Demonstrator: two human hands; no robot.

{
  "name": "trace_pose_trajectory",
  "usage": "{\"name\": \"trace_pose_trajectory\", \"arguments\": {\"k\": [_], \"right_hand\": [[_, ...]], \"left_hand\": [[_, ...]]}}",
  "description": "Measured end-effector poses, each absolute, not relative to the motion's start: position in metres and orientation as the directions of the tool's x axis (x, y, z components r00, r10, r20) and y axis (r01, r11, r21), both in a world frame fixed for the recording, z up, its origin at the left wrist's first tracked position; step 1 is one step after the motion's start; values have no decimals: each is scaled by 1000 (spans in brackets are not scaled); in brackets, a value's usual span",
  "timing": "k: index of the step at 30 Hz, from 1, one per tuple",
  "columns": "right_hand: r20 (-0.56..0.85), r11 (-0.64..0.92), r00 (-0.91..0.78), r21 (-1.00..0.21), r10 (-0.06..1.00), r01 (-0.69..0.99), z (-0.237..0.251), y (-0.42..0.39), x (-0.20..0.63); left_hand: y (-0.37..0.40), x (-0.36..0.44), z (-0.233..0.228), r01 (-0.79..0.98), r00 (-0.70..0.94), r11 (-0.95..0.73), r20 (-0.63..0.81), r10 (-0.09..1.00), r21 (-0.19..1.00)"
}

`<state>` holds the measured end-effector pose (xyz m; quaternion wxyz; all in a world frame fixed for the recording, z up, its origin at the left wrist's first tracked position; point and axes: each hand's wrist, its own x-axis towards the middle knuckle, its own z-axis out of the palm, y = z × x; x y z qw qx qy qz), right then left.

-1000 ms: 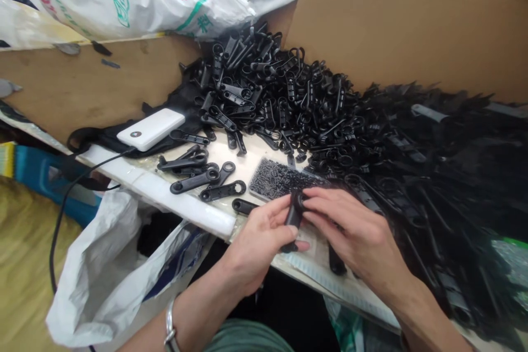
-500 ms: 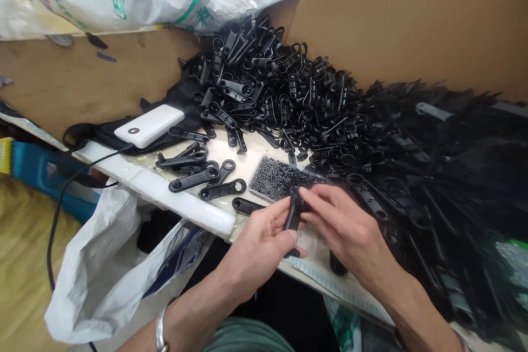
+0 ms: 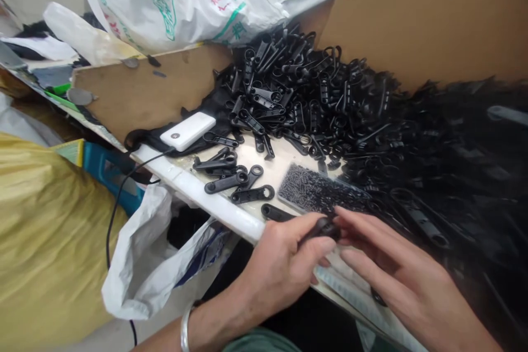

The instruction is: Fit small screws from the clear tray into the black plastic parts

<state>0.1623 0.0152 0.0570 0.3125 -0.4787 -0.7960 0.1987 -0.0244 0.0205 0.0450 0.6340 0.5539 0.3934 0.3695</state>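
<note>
My left hand (image 3: 280, 264) is closed around a black plastic handle-like part (image 3: 325, 227), thumb lying along it. Most of that part is hidden by the fingers. Close by its end is my right hand (image 3: 406, 272), its fingers stretched out and the thumb apart; whether a fingertip touches the part I cannot tell. Just behind both hands stands a shallow clear box (image 3: 305, 186) full of tiny dark pieces. To the left, several similar black parts with ring ends (image 3: 253, 193) lie on the pale tabletop (image 3: 258, 157).
A large heap of black plastic parts (image 3: 305, 99) covers the back and right, against cardboard (image 3: 429, 16). A white power bank (image 3: 188, 131) with a black cable sits at left. Below the white table edge (image 3: 198, 192) hangs an open white sack (image 3: 140, 269), beside a yellow sack (image 3: 45, 242).
The view has shifted, so the scene sits farther right. My left hand has tipped the part from upright to lying more end-on. My right hand's fingers have spread from their pinch at its end.
</note>
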Motion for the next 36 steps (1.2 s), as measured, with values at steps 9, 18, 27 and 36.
{"name": "trace_pose_trajectory", "arguments": {"k": [9,18,27,36], "right_hand": [[104,208,-228,-842,968,498,64,7,138],[23,187,-272,-782,962,594,64,31,137],[70,80,-74,-91,995,993,87,86,193],[-153,189,-154,254,976,948,68,185,167]], "left_hand": [[7,-34,53,179,412,-123,40,910,976],[36,-67,57,556,342,-451,302,890,698],[99,-125,44,954,284,-298,362,888,-16],[68,-61,39,727,619,-666,259,741,168]]}}
